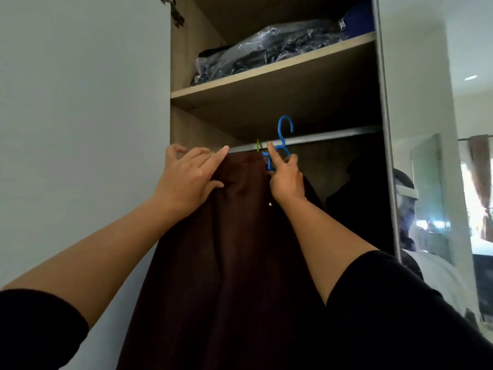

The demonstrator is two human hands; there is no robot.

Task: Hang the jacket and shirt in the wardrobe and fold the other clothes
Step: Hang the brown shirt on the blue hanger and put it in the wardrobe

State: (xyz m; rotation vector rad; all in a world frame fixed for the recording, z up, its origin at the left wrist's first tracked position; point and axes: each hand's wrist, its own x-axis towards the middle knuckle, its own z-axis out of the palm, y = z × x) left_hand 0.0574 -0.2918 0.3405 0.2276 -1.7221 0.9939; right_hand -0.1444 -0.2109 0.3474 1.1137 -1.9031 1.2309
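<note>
— What am I looking at inside the wardrobe [306,84]?

— I'm seeing its right half sinking into shadow; something dark is hanging there, but I can't tell what. The dark brown garment [226,263] (jacket or shirt, I can't say) is hanging in front of the opening, its lower part running off the frame.

— Any writing?

— None that I'm reading. A crinkled clear plastic bag [266,49] is lying on the wooden shelf [266,73].

— And the hands?

— The left hand [186,177] is resting on the cloth's top edge, fingers loose, forefinger touching the metal rail [333,136]. The right hand [286,180] is gripping the blue plastic hanger [283,140], its hook sticking up above the rail, whether caught on it I can't tell.
</note>
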